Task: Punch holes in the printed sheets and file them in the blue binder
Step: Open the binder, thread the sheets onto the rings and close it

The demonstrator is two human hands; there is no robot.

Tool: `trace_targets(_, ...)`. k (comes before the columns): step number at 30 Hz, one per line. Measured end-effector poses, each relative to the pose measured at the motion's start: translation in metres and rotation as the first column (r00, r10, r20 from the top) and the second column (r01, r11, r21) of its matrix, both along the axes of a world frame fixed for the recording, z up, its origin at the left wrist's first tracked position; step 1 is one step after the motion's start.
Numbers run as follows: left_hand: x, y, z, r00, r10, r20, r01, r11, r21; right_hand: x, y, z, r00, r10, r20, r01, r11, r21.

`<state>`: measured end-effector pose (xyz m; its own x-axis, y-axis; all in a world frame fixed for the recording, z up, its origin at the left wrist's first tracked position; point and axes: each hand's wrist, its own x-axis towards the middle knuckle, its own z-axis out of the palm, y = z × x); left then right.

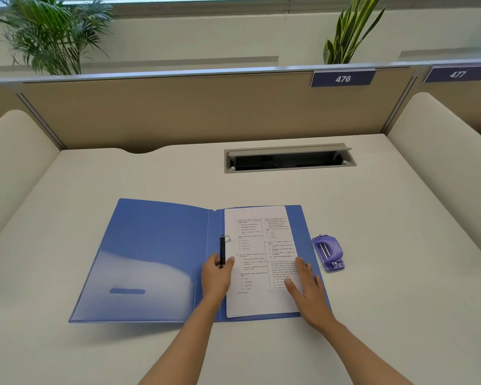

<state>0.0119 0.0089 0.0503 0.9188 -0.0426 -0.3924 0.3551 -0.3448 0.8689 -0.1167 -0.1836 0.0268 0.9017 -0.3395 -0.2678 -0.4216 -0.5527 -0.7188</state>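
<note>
Nearest me, my right hand (pixel 306 290) lies flat, its fingers straight and spread, pressing on the lower right part of the printed sheets (pixel 257 245); it grips nothing. My left hand (pixel 215 279) sits at about 9 o'clock from it. Its thumb and forefinger curl either side of the lower end of the black clamp bar (pixel 222 252), pinching it as far as I can tell.

The sheets look like a thin stack, light and floppy, and I judge they would skate on the slick plastic unless pinned (hence the flat palm). I think the left margin is the best place to take hold of them, to ease them square onto the metal ring (pixel 227 238).

They lie on the right half of the open blue binder (pixel 150 245), left edge just beside my left fingertips, lower right part under my right palm. The binder's cover seems stiff yet bendy and spreads toward 9 o'clock.

At 2 o'clock from my right hand, just off the binder's edge, the purple hole punch (pixel 328 252) rests on the surface (pixel 122 176). Farther off, at 12 o'clock, sits the open cable tray (pixel 289 159).
</note>
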Motion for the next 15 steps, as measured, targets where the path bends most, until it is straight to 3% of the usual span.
trace_targets(6, 0.016, 0.001, -0.003, 0.993, 0.064, -0.095, -0.064, 0.998, 0.007, -0.001, 0.000, 0.000, 1.000, 0.006, 0.008, -0.006, 1.000, 0.001)
trace_targets(12, 0.014, -0.002, 0.000, 0.998, 0.055, -0.033, -0.051, 0.994, 0.092, -0.001, 0.000, 0.000, 1.000, 0.010, 0.006, -0.010, 1.000, -0.009)
trace_targets(15, 0.006, -0.007, 0.006, 0.996, -0.031, 0.081, 0.020, 0.991, 0.133, -0.001, 0.000, -0.001, 1.000, 0.013, 0.006, -0.013, 1.000, -0.010)
